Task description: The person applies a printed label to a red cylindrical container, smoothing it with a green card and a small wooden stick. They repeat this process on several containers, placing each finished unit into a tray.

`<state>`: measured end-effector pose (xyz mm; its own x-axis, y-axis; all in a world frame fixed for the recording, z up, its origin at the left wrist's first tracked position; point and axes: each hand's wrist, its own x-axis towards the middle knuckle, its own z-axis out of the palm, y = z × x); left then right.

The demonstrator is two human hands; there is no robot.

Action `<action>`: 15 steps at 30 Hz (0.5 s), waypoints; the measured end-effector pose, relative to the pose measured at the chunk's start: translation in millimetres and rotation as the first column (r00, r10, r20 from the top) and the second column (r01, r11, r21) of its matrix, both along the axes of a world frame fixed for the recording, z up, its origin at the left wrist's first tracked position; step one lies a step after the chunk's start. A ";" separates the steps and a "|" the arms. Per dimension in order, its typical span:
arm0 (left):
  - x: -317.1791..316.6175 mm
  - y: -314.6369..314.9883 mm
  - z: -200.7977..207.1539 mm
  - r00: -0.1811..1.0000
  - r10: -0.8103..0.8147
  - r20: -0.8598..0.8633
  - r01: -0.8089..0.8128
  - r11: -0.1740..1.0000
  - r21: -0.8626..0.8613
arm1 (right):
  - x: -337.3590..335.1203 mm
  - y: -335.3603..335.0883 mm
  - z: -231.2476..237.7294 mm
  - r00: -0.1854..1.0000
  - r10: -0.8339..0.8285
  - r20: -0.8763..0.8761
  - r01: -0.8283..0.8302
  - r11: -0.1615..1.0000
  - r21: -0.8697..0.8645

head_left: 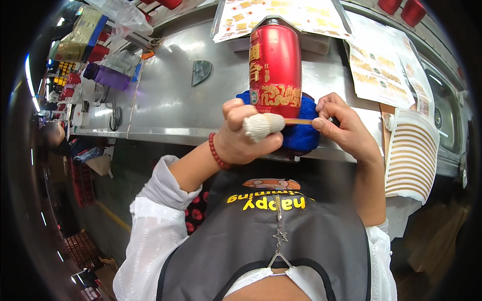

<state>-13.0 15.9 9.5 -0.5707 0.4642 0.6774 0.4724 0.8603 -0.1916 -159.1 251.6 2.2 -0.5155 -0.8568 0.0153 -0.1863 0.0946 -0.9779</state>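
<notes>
A red bottle point(276, 65) with gold decoration lies on a blue padded rest point(299, 139), its base toward me. My left hand point(243, 135), closed, holds a bundle of white ribbed cloth point(264, 126) against the bottle's base end. From beside the cloth a narrow gold strip point(299, 121) runs across the base end to the right. The thumb of my right hand point(346, 126) is at the strip's right end, with the fingers curled in a pinch. How much of the strip sticks to the bottle is hidden by the cloth.
To the right hangs a white sheet of curved gold strips point(411, 155). Printed label sheets point(379, 67) lie on the steel bench point(170, 95), with more behind the bottle. A dark green flat piece point(201, 72) and a purple bottle point(108, 76) are at the left.
</notes>
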 end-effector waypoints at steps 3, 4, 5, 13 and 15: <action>-13.6 3.9 7.4 0.993 -0.106 0.044 0.107 0.994 -0.037 | 1.9 0.8 -1.2 1.000 -0.016 0.020 0.016 1.000 -0.017; -13.6 3.0 6.7 0.994 -0.104 0.033 0.105 0.994 -0.035 | 3.0 0.3 -1.2 0.999 -0.023 0.024 0.023 1.000 -0.018; -13.4 2.4 5.7 0.994 -0.103 0.022 0.104 0.994 -0.033 | 3.9 -0.2 -1.1 0.999 -0.030 0.028 0.031 0.999 -0.019; 2.9 -1.5 -2.9 0.999 0.050 -0.022 -0.050 0.999 0.009 | 2.0 -1.5 1.1 1.000 0.011 -0.011 -0.011 0.999 -0.030; -1.3 -0.1 5.8 1.000 -0.001 0.022 0.002 1.000 -0.019 | 2.0 -0.4 0.8 1.000 0.001 0.003 -0.001 1.000 -0.025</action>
<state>-14.2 15.8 15.3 -0.5844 0.4775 0.6560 0.4779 0.8560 -0.1973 -157.1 251.1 3.0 -0.5148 -0.8566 0.0350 -0.1830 0.0699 -0.9806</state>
